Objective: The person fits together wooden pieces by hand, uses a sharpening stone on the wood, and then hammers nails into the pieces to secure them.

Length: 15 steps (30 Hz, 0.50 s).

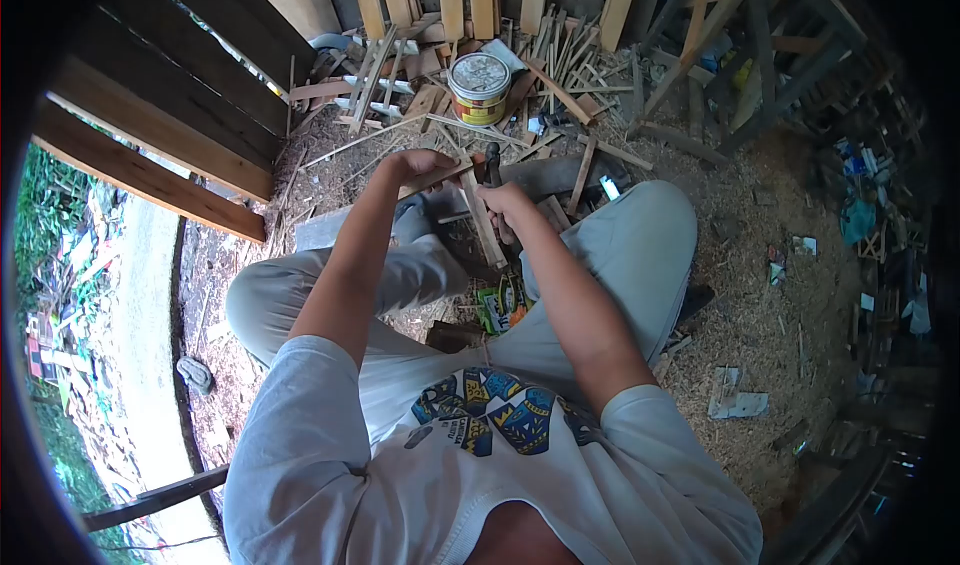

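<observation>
My left hand (412, 165) is closed round a short flat wooden strip (437, 176) held out over my lower legs. A second, longer wooden strip (483, 220) crosses its end and slants down toward my lap. Beside that crossing, my right hand (505, 201) is wrapped round the handle of a hammer, whose dark head (492, 153) points away from me. The right fingers sit right at the longer strip's edge and hide part of the handle. Below the strips, a green printed packet (495, 308) lies between my legs.
A paint bucket (479, 90) with a spattered lid stands ahead among scattered wood offcuts (565, 60). Upright planks (451, 3) lean at the back. Slatted boards (160, 160) rise at left, and a wooden frame (690, 60) stands at right. Sawdust covers the ground.
</observation>
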Motion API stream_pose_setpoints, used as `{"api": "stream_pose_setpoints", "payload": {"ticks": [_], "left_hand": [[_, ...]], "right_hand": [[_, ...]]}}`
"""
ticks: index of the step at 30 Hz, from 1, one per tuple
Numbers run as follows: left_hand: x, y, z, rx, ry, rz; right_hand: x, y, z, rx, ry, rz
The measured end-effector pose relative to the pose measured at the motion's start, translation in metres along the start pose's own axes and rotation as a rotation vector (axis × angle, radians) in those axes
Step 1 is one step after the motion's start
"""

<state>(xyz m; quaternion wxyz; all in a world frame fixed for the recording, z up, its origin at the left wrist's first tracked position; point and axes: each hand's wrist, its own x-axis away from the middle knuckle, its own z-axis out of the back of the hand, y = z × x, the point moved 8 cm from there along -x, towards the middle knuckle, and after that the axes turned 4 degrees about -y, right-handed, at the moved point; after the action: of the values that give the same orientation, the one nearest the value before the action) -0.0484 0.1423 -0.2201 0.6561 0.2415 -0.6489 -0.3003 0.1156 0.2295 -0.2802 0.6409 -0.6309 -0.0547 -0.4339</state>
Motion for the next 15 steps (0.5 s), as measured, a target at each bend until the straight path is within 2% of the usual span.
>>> {"api": "stream_pose_setpoints", "payload": {"ticks": [5,12,15], "left_hand": [[-0.015,0.004,0.002,-0.025,-0.084,-0.059],[-0.023,0.003,0.002,-0.077,-0.126,-0.027],[-0.031,-0.003,0.008,-0.078,-0.145,0.004]], "right_hand": [[0.012,-0.007,0.008,-0.03,0.007,-0.002],[0.018,0.0,0.008,-0.037,-0.037,-0.078],[0.027,-0.006,0.006,-0.098,-0.031,-0.041]]}}
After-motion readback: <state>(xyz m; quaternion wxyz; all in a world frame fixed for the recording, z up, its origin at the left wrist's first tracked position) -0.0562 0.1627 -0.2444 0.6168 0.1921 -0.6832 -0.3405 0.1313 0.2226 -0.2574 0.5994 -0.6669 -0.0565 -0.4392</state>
